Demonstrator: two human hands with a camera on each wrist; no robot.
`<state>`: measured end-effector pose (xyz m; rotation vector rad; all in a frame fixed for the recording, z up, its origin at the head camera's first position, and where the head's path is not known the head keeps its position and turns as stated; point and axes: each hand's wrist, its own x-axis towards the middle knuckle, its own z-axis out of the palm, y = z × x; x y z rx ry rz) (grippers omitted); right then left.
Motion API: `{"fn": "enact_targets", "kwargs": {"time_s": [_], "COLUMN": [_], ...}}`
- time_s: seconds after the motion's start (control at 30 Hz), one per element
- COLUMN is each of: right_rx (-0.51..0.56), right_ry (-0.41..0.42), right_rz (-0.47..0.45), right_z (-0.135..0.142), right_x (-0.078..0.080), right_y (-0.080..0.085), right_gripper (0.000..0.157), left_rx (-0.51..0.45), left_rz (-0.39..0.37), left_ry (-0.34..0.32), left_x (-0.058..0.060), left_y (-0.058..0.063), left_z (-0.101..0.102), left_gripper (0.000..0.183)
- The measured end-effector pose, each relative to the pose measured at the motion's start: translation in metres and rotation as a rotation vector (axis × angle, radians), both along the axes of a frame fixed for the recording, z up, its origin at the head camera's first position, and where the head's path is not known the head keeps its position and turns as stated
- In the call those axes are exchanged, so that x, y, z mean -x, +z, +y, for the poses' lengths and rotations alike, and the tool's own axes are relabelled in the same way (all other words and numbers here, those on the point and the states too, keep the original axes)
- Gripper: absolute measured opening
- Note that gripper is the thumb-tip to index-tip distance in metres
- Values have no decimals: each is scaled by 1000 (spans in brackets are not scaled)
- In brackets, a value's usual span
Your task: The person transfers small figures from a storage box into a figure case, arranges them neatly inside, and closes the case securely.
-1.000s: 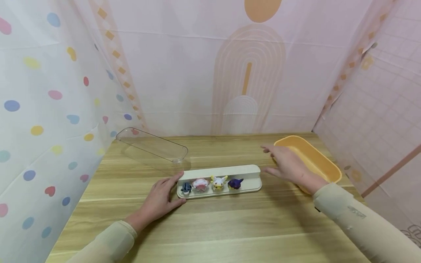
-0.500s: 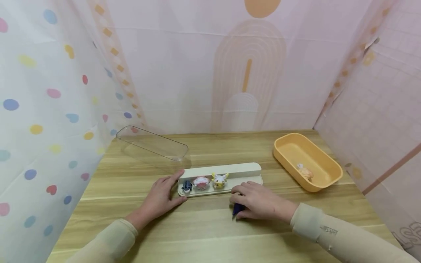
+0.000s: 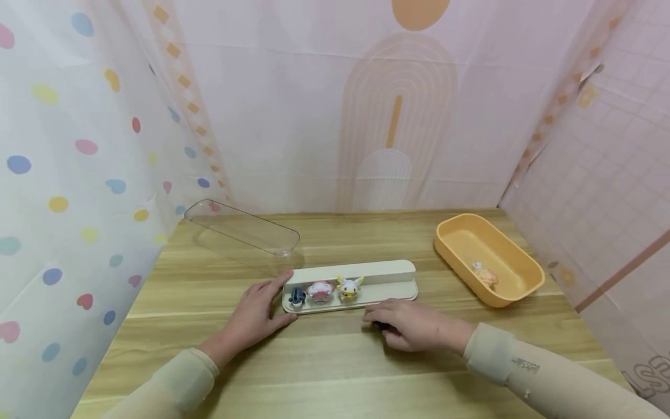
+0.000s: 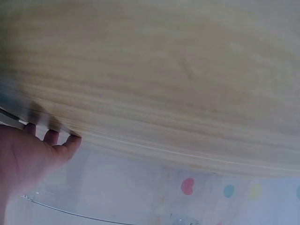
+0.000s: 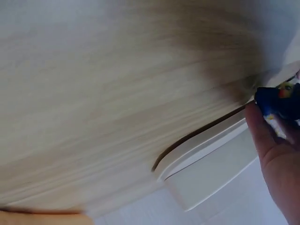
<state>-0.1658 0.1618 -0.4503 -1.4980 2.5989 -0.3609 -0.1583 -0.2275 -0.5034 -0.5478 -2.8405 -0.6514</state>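
My left hand (image 3: pixel 255 314) holds the left end of a long cream display base (image 3: pixel 387 291), thumb at the front edge and fingers toward the back. On the base stand a small dark blue figurine (image 3: pixel 297 298), a pink and white figurine (image 3: pixel 320 291) and a white and yellow figurine (image 3: pixel 349 287). My right hand (image 3: pixel 413 325), just in front of the base's right half, pinches a dark purple-blue figurine (image 5: pixel 276 99) with yellow and red spots. The fingers cover most of it in the head view. In the left wrist view, my left hand (image 4: pixel 35 152) shows at the lower left.
A clear plastic cover (image 3: pixel 246 230) lies at the back left. To the right stands an orange tub (image 3: pixel 466 233) with a pale orange and white figurine (image 3: pixel 485 274) inside. Patterned curtains surround the wooden table (image 3: pixel 324 366) at the back and sides.
My right hand has come from over the orange tub to the base and taken the purple figurine off it, now held in front. My left hand has stayed put.
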Motion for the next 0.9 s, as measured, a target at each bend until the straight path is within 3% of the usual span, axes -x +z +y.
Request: {"fn": "enact_targets", "kwargs": {"time_s": [0.1, 0.23, 0.37, 0.57, 0.8, 0.9], "right_rx": [34, 51, 13, 17, 13, 16], "right_ry": [-28, -16, 6, 31, 65, 65], "right_rz": [-63, 37, 122, 108, 87, 129], "right_z": [-1, -1, 0, -5, -9, -10], "right_x": [1, 3, 4, 3, 3, 1], "right_y": [2, 0, -3, -3, -1, -3], "right_gripper": [41, 37, 44, 50, 29, 22], "left_rx": [-3, -8, -10, -14, -10, -9], "left_rz": [8, 17, 13, 12, -18, -15], "left_ry": [-3, -6, -6, -3, -2, -2], "left_x": [0, 0, 0, 0, 1, 0], "left_y": [0, 1, 1, 1, -1, 0], "left_z": [0, 0, 0, 0, 0, 0], "left_gripper": [98, 97, 97, 99, 99, 99]}}
